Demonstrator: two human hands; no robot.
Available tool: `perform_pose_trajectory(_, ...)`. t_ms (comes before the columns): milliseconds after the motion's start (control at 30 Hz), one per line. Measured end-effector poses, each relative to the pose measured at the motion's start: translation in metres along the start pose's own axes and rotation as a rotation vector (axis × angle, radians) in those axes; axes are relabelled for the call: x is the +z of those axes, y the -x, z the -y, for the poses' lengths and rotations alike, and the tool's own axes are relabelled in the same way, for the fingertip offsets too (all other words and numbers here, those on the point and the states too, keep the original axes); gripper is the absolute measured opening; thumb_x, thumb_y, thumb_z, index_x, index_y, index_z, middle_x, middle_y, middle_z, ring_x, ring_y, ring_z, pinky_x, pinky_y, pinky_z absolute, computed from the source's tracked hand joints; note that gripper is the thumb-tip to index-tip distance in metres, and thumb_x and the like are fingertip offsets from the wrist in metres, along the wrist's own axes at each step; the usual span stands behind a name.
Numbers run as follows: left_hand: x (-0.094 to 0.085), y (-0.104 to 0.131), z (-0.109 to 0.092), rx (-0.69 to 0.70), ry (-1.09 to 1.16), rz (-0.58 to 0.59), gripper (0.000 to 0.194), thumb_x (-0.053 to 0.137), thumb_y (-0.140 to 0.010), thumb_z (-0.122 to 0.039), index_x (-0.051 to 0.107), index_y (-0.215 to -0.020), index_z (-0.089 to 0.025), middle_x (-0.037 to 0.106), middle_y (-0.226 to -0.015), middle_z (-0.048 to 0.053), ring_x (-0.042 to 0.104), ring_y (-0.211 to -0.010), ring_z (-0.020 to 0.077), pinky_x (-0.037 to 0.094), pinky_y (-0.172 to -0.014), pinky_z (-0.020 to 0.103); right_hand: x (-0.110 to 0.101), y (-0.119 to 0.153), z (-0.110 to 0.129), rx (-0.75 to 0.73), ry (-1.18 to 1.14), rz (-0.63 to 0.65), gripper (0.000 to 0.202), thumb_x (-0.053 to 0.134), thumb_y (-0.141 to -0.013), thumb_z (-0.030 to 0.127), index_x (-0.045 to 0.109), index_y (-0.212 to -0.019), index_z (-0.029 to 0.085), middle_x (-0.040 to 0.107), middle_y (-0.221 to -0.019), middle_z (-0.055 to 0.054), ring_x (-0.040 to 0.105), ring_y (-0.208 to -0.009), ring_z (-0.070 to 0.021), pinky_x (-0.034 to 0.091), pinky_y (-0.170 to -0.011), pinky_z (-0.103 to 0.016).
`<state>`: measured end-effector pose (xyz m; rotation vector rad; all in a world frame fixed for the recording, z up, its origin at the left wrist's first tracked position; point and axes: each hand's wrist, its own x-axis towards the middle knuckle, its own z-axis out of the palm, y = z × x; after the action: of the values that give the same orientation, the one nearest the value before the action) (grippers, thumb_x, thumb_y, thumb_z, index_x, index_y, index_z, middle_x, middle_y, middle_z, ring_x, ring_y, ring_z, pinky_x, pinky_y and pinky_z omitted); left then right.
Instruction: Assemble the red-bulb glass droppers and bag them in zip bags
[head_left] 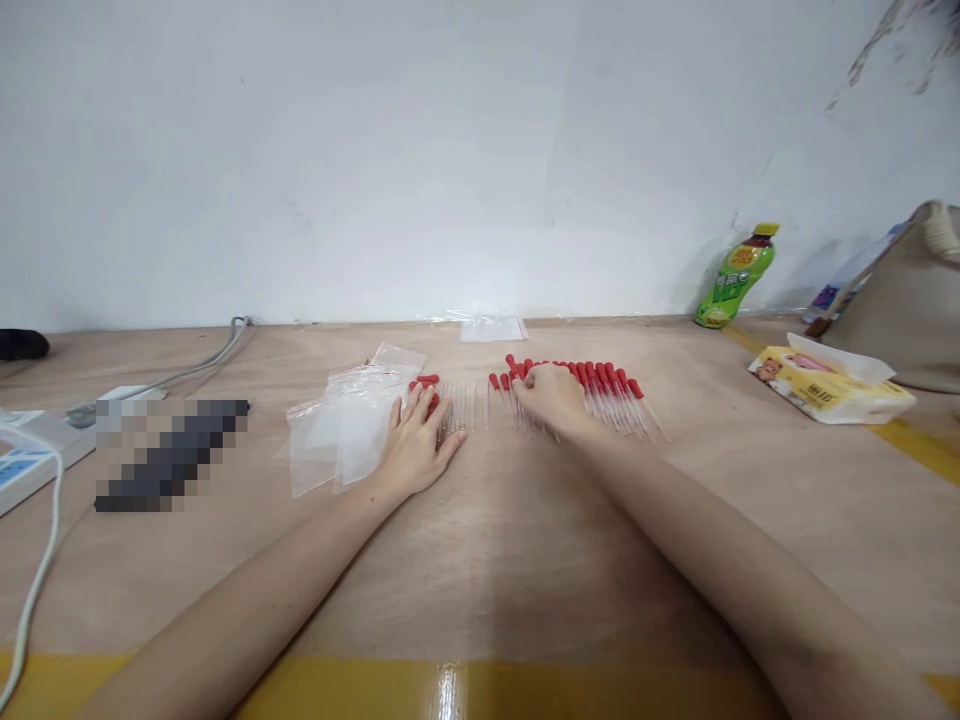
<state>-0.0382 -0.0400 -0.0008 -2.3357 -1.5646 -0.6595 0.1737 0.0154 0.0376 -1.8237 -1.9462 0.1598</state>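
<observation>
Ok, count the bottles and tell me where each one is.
2. The green bottle with a yellow cap is by the wall on the right; a clear bottle sits further right, partly hidden by the beige bag. More may be hidden behind it.

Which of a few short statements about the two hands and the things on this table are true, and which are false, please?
1. The clear bags lie to the left of the left hand. True.
2. The left hand is clenched into a fist. False: its fingers are spread.
3. The right hand is at a row of droppers. True.
4. The droppers have blue tops. False: the tops are red.
5. The bottle has a yellow cap. True.
6. The tissue pack lies between the hands. False: it lies to the right of both.
</observation>
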Motion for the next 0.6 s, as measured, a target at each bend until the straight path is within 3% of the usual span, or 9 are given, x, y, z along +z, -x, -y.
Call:
perform_pose_trajectory(167, 0.002, 0.000, 0.001, -0.038, 0.005, 0.062, 0.053, 0.043, -0.082, -0.046, 0.046, -0.122, -0.012, 0.033, -0.137, 0.018, 0.022, -0.129, 0.0333, 0.024, -0.100, 0.054, 0.017, -0.003, 0.014, 0.045, 0.166, -0.007, 0.033, 0.042, -0.079, 0.039, 0.065, -0.085, 0.016, 0.065, -0.085, -0.013, 0.061, -0.081, -0.0265, 0.044, -0.061, -0.034)
perform_pose_trajectory(367, 0.005, 0.000, 0.004, -0.026, 0.027, 0.059, 0.050, 0.042, -0.083, -0.046, 0.049, -0.119, -0.012, 0.036, -0.134, 0.018, 0.024, -0.128, 0.0330, 0.027, -0.099, 0.052, 0.016, 0.002, 0.015, -0.018, 0.196, 0.015, 0.033, 0.041, -0.082, 0.040, 0.065, -0.085, 0.018, 0.065, -0.083, -0.011, 0.061, -0.082, -0.0247, 0.043, -0.063, -0.032)
perform_pose_trajectory(600, 0.006, 0.001, 0.004, -0.012, 0.047, 0.053, 0.049, 0.043, -0.083, -0.044, 0.049, -0.119, -0.013, 0.038, -0.133, 0.017, 0.026, -0.127, 0.0329, 0.029, -0.098, 0.051, 0.022, 0.008, 0.038, -0.056, 0.164, 0.082, 0.030, 0.043, -0.080, 0.035, 0.064, -0.091, 0.017, 0.065, -0.088, -0.013, 0.061, -0.084, -0.0248, 0.043, -0.066, -0.033)
